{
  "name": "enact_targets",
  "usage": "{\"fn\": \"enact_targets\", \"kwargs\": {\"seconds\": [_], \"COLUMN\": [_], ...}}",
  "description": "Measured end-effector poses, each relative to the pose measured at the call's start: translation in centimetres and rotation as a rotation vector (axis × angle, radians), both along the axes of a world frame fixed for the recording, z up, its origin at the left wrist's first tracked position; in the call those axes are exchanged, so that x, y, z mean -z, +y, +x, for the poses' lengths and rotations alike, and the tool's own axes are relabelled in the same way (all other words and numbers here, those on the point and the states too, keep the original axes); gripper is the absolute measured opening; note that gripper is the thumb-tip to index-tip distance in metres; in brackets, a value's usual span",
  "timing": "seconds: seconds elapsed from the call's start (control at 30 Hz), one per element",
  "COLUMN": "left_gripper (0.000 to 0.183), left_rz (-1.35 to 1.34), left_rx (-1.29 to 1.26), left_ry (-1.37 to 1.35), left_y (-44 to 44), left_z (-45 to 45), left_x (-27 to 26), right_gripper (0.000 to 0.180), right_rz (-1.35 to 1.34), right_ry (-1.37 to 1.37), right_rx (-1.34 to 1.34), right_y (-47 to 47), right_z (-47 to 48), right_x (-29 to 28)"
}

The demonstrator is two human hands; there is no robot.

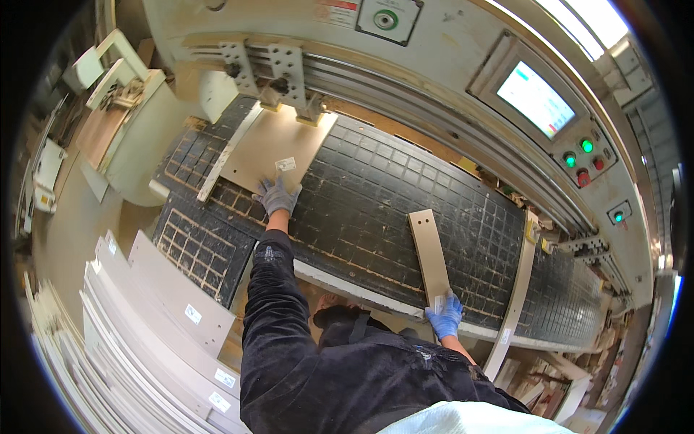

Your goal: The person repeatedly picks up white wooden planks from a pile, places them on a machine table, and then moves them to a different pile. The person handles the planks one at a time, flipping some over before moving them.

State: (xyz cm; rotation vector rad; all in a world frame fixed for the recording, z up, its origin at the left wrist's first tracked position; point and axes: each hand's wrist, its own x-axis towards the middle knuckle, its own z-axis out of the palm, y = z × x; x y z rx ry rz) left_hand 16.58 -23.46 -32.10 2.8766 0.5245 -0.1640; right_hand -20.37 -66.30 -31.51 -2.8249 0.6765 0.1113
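My left hand [277,197], in a grey glove, rests with fingers spread on the near edge of a beige panel [271,138]. A label [285,164] is stuck on that panel, just beyond my fingertips. The panel lies flat on the black gridded machine table [360,217], its far end under clamp pads [310,116]. My right hand [446,316], in a blue glove, grips the near end of a narrow beige board [428,247]. Two holes show at the board's far end, which lies over the table; a label is partly visible by my fingers.
Another narrow strip [514,295] crosses the table at the right, overhanging its front edge. Stacked panels [168,304] stand at the lower left. Beyond the table runs a guide rail [379,73]. A lit screen [535,99] and buttons [583,163] are on the machine's front.
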Motion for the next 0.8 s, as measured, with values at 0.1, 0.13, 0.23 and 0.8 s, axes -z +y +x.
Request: {"fn": "enact_targets", "kwargs": {"seconds": [0.1,0.13,0.23,0.8], "left_gripper": [0.084,0.084,0.085,0.07], "left_rz": [0.021,0.022,0.003,-0.133], "left_rx": [0.012,-0.002,0.005,0.662], "left_ry": [0.048,0.02,0.037,-1.079], "left_y": [-1.5,-1.7,-1.8,-6.2], "left_z": [2.2,2.3,2.6,7.9], "left_x": [0.1,0.1,-0.3,-21.0], "right_gripper": [0.103,0.109,0.111,0.1], "right_rz": [-0.055,-0.004,-0.119,0.599], "right_ry": [0.07,0.136,0.202,-0.238], "right_rx": [0.069,0.168,0.188,0.493], "right_y": [0.5,0.7,1.3,12.0], "right_z": [-1.8,-2.6,-4.4,-12.4], "right_x": [-0.4,-0.5,-1.0,-1.1]}}
